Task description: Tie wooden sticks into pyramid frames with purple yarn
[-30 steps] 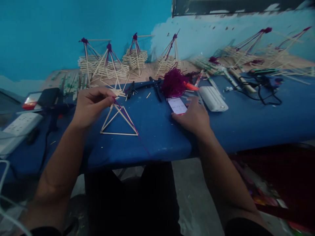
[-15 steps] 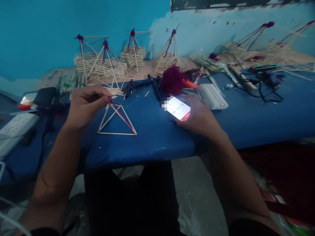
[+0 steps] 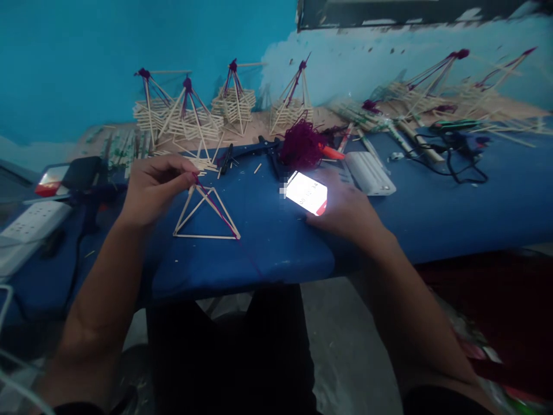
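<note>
Between the thumb and fingers of my left hand [image 3: 158, 187] a dark purple yarn strand [image 3: 216, 207] is pinched at the top of a small stick frame [image 3: 205, 236]. The frame is made of thin wooden sticks, and the strand runs down along one side of it, past its right corner toward the table edge. My right hand [image 3: 343, 204] grips a phone [image 3: 307, 193] whose bright screen shows running digits. Behind the phone lies a tangled ball of purple yarn [image 3: 302, 144], with dark-handled pliers [image 3: 270, 153] to its left.
Several finished stick structures [image 3: 233, 101] with purple-wrapped tips line the wall. A white power bank [image 3: 370, 173] lies right of the phone. On the left are a power strip [image 3: 37, 227] and a glue gun [image 3: 90, 207]. Black cables [image 3: 453, 158] curl at the right.
The phone in my right hand has tilted slightly, and its screen looks brighter. My left hand keeps its pinch on the yarn. The view has shifted a little.
</note>
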`<state>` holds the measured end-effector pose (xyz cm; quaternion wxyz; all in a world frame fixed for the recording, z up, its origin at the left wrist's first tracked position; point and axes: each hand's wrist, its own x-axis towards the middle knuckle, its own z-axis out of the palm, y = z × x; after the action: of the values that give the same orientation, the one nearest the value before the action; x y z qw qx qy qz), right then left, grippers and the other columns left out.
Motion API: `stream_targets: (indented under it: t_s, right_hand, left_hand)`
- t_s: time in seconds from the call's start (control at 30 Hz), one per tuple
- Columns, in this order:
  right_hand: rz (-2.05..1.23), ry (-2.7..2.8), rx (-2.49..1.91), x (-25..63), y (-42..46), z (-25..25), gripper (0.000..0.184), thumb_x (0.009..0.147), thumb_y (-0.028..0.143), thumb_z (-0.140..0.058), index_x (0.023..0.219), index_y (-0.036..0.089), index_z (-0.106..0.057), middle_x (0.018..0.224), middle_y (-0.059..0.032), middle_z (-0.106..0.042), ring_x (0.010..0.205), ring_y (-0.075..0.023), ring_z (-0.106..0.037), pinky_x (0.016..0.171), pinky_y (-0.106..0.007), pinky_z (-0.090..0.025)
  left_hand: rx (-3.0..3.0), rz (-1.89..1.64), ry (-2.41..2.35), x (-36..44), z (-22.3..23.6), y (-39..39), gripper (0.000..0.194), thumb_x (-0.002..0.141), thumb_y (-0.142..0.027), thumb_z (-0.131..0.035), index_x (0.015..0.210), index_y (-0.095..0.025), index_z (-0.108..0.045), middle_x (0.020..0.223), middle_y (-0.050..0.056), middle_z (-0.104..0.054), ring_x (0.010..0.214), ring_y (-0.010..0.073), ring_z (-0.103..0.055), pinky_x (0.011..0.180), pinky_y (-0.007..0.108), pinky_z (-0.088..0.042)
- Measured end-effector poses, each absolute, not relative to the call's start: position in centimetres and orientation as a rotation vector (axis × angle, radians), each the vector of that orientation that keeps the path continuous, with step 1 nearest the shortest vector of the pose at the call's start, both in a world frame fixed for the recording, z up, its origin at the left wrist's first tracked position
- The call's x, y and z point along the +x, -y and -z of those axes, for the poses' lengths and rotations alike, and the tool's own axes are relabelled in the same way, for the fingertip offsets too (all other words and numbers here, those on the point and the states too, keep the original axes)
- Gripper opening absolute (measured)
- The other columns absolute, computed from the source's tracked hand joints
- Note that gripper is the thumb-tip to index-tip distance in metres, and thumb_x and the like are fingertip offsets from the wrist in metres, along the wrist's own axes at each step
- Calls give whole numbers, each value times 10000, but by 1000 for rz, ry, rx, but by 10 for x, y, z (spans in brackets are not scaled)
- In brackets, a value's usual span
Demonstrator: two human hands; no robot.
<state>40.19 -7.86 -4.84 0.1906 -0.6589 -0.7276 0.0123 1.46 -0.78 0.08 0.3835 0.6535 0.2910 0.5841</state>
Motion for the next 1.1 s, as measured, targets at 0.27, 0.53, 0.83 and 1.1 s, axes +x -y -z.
stream_targets:
  t_s: [0.27, 0.53, 0.83, 1.1]
  right_hand:
    - [18, 1878, -1933, 431, 67, 62, 922, 763, 436, -803, 1587, 134, -520, 1370, -251, -739, 1123, -470, -738, 959, -603, -600]
    - [-308, 2010, -1506, 341, 100, 36, 357, 1011, 556, -734, 1079, 210, -786, 1032, -117, -790, 910, -267, -724, 895, -421, -582]
    - [-709, 2340, -1288, 283, 92, 10, 233, 976, 297, -719, 772, 183, -717, 647, 18, -641, 594, -112, -529, 672, -282, -367]
    - [-330, 2057, -1403, 294, 26, -81, 154, 956, 283, -716, 916, 185, -828, 727, -17, -749, 686, -171, -695, 704, -301, -502]
  left_hand:
    - [1647, -1463, -807, 17, -2, 10, 170, 693, -280, -1023, 780, -238, -882, 729, 19, -774, 662, 134, -669, 605, 252, -532]
    - [1642, -1458, -805, 20, 1, 10, 135, 719, -239, -968, 779, -210, -850, 721, 21, -760, 651, 138, -669, 622, 281, -542]
    - [1677, -1377, -793, 21, -1, 13, 173, 764, -332, -970, 831, -206, -871, 736, 33, -785, 644, 134, -676, 579, 253, -507]
    - [1658, -1390, -697, 19, 6, 9, 227, 824, -327, -958, 970, -191, -850, 766, 47, -804, 693, 166, -772, 679, 290, -637]
